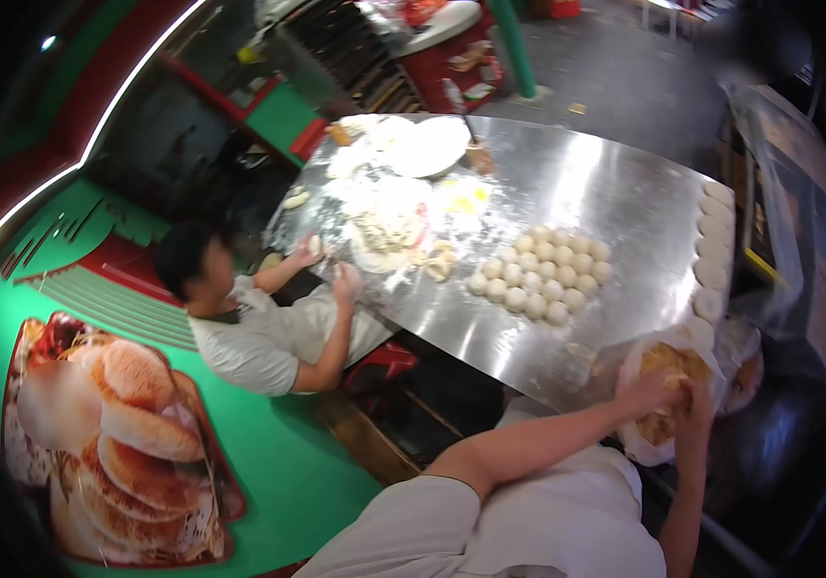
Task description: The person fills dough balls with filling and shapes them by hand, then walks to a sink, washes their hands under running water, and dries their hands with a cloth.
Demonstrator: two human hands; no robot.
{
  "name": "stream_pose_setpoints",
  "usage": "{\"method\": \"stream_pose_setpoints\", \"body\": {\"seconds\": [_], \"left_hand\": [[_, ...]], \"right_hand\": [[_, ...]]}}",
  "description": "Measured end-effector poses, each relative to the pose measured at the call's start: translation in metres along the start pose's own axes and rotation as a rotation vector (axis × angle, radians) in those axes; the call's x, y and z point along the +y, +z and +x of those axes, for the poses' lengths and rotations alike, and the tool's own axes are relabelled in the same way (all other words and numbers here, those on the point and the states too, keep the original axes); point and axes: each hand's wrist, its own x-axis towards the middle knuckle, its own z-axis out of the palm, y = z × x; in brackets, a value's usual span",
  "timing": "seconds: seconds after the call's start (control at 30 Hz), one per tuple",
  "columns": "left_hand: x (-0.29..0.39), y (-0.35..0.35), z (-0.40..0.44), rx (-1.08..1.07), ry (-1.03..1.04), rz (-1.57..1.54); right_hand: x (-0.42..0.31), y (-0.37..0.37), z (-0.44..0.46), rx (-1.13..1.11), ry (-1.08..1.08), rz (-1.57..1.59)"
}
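Observation:
At the right end of the steel table, a white plastic bag [630, 424] stands with its mouth spread, holding a crumbly yellow-brown food [659, 424]. My left hand [656, 390] reaches over the bag's mouth with its fingers closed. My right hand [694, 405] meets it from the other side, fingers bent inward. The two sets of fingers come together over the yellow-brown food; what is between them is too small and blurred to make out. Round dough balls [540, 275] sit in a tight group left of the bag. A row of flattened dough rounds [712, 250] lines the right edge.
Across the steel table [490, 342], a co-worker [259, 328] handles dough with both hands. Near them lie a floury dough heap [384, 226], egg yolks [466, 197] and a large white basin [432, 144]. A plastic-draped rack [789, 202] stands right. A second bag [743, 371] adjoins mine.

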Motion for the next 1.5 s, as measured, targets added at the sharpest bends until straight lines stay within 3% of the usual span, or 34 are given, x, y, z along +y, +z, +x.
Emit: {"method": "stream_pose_setpoints", "body": {"seconds": [0.07, 0.13, 0.27, 0.37, 0.47, 0.53, 0.57, 0.67, 0.77, 0.83, 0.9, 0.97, 1.0, 1.07, 1.1, 1.17, 1.27, 1.3, 1.37, 1.43, 1.5], "left_hand": [[0.004, 0.002, 0.003, 0.008, -0.122, -0.303], [0.002, 0.005, 0.008, 0.008, -0.115, -0.27], [0.036, -0.01, -0.012, 0.063, -0.213, -0.361], [-0.014, 0.013, 0.013, 0.148, -0.095, -0.333], [0.018, -0.009, -0.002, 0.058, -0.157, -0.478], [0.02, -0.008, -0.003, 0.058, -0.16, -0.513], [0.021, -0.008, -0.003, 0.057, -0.163, -0.547], [0.027, -0.016, -0.007, -0.032, -0.232, -0.76], [0.03, -0.016, -0.004, 0.008, -0.296, -0.836], [0.037, -0.008, 0.0, -0.004, -0.227, -0.976], [0.044, -0.002, 0.001, -0.019, -0.157, -1.118], [0.049, 0.002, 0.002, -0.114, -0.246, -1.306], [0.043, 0.005, 0.003, -0.116, -0.244, -1.308], [0.025, 0.014, 0.009, -0.064, -0.063, -0.89], [0.023, 0.013, 0.012, -0.067, -0.06, -0.889], [0.022, 0.006, 0.017, -0.085, -0.097, -0.048], [0.008, 0.014, 0.015, -0.005, 0.041, -0.033], [0.02, 0.011, 0.009, -0.001, 0.045, -0.035], [0.049, 0.002, -0.012, -0.164, -0.04, -0.754], [0.038, 0.018, -0.012, -0.096, 0.023, -0.714], [0.041, 0.018, -0.012, -0.028, 0.088, -0.676]], "right_hand": [[-0.005, -0.003, 0.004, -0.017, 0.037, 0.024], [0.003, -0.006, 0.003, 0.006, 0.196, 0.066], [0.006, -0.003, 0.008, -0.03, 0.169, 0.048], [0.004, -0.002, 0.011, -0.008, 0.227, 0.059], [0.011, -0.001, 0.01, -0.017, 0.219, 0.195], [0.021, -0.005, 0.007, 0.025, 0.435, 0.571], [0.024, -0.006, 0.006, 0.023, 0.435, 0.57], [0.043, -0.008, -0.001, 0.088, 0.404, 0.531], [0.062, -0.008, -0.004, -0.075, 0.376, 0.352], [0.046, -0.004, -0.007, -0.049, -0.001, 0.194], [0.034, -0.005, -0.006, -0.077, -0.041, 0.063], [0.026, -0.004, -0.002, -0.105, -0.085, -0.072], [0.023, -0.003, 0.0, -0.082, -0.108, -0.012], [0.025, -0.002, -0.003, -0.055, -0.13, 0.041], [0.026, 0.002, -0.006, -0.074, -0.015, 0.16], [0.025, 0.007, -0.007, -0.087, 0.094, 0.283], [0.02, 0.005, -0.004, -0.021, 0.145, 0.207], [0.029, 0.006, -0.004, 0.004, 0.184, 0.313], [0.036, 0.004, -0.005, 0.029, 0.231, 0.418], [0.027, -0.007, 0.0, -0.006, 0.401, 0.479], [-0.006, -0.019, 0.003, -0.032, 0.427, 0.568]]}}
